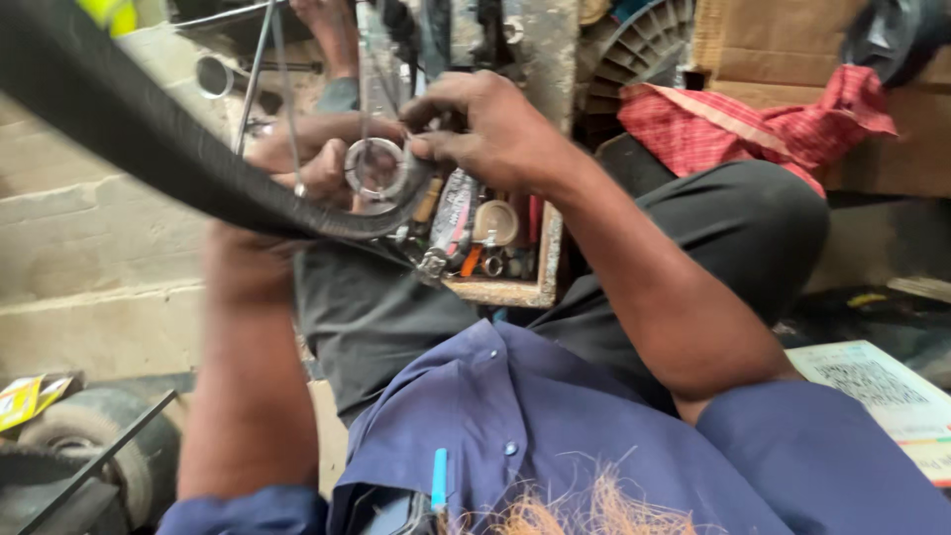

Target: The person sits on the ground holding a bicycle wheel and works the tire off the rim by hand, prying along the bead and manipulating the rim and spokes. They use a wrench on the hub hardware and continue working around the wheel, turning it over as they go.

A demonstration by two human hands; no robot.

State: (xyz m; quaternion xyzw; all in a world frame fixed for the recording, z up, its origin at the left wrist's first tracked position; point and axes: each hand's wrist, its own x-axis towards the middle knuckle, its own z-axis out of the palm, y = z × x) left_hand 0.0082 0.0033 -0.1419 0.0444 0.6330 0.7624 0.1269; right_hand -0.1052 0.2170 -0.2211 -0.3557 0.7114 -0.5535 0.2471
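My left hand [307, 159] holds a round metal ring part [376, 170] against the black rubber tyre [149, 139] that sweeps from the upper left across to the middle. My right hand [495, 129] pinches the right side of the same metal ring from above. Thin wheel spokes [282, 79] run up behind my left hand. Both hands sit close together over my lap, above a wooden tool tray [515, 289].
The tray holds several small tools and parts. A red checked cloth [753, 124] lies on cardboard at the right. Another person's arm [332, 40] is at the top. A printed sheet [882, 391] lies at the right, a small tyre [89, 436] at the lower left.
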